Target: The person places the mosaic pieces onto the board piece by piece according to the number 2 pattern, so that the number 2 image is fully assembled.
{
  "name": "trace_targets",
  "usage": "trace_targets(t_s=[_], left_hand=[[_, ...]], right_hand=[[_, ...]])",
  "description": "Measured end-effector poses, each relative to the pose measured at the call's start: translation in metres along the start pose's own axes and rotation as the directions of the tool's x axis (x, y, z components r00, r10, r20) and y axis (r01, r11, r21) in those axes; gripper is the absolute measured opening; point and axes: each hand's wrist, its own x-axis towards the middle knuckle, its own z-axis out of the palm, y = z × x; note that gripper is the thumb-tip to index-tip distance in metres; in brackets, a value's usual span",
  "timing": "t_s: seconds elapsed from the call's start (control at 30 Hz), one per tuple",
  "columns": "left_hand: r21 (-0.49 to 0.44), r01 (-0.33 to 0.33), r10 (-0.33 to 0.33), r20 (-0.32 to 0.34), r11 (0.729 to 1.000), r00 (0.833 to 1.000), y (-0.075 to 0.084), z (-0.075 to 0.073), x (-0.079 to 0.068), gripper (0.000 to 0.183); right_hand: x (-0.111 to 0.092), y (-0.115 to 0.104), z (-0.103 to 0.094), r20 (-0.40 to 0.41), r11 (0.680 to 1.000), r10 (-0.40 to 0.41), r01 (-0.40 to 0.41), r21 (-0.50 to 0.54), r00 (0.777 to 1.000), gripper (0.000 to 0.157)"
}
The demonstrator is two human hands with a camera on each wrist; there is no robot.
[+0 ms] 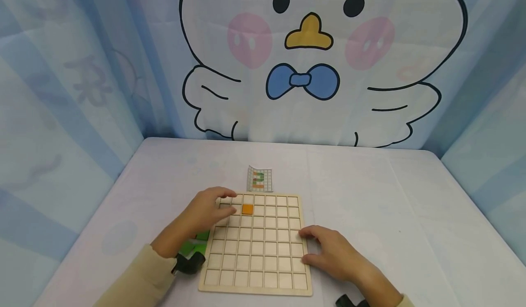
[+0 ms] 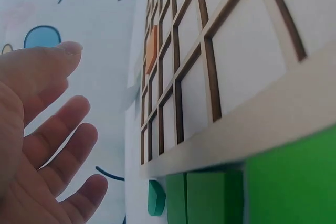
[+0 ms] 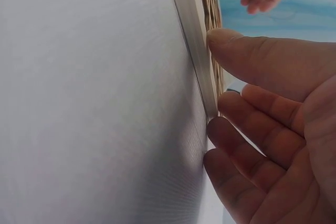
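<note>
Head view, from left to right: a pale blue curtain (image 1: 45,170) comes first, bearing a faint, washed-out mark (image 1: 88,81) that looks like a written character (too pale for me to read from here). A beige sleeve (image 1: 137,275) reaches in over the tabletop (image 1: 390,206), with a black device (image 1: 191,263) at its wrist. That device and the forearm partly hide some green blocks (image 1: 200,248); the left wrist view shows them just beside the board's edge, along with a small teal piece (image 2: 156,198).

Next is the left hand (image 1: 209,209), over the board's far left corner and blocking sight of a few cells. Its grip is wide, thumb and fingers well apart with nothing between them.

Just beyond the board's far edge lies a small card (image 1: 260,180), printed with a grid and an orange and green pattern; any lettering on it is too small to make out. The wooden board (image 1: 255,263) itself lies flat, its pale cells carrying no writing. One orange tile (image 1: 247,209) sits in the third column from the left, second row from the far edge. Behind, a printed backdrop (image 1: 304,119) shows a cartoon creature with a yellow beak (image 1: 309,35) and a blue bow tie (image 1: 302,81).

At the board's right edge is the right hand (image 1: 330,250), its thumb touching the rim, its grip loosely parted. Another black device (image 1: 346,301) is near that wrist, and a blue curtain (image 1: 493,170) ends the scene.
</note>
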Motion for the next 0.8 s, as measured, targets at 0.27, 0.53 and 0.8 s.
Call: trace_targets(t_s=[0.27,0.53,0.8], left_hand=[[0.017,0.041,-0.041,-0.017,0.999,0.999,-0.007,-0.013,-0.011,0.038],[0.042,0.095,-0.093,-0.042,0.995,0.995,-0.017,-0.023,-0.02,0.039],[0.056,0.148,-0.145,-0.046,0.987,0.988,-0.025,-0.028,-0.031,0.037]], right_hand=[[0.0,0.001,0.0,0.003,1.0,-0.007,0.007,-0.004,1.0,0.048],[0.0,0.001,0.001,0.002,1.0,-0.007,0.007,-0.002,1.0,0.049],[0.0,0.0,0.0,0.007,1.0,0.002,-0.002,0.001,1.0,0.048]])
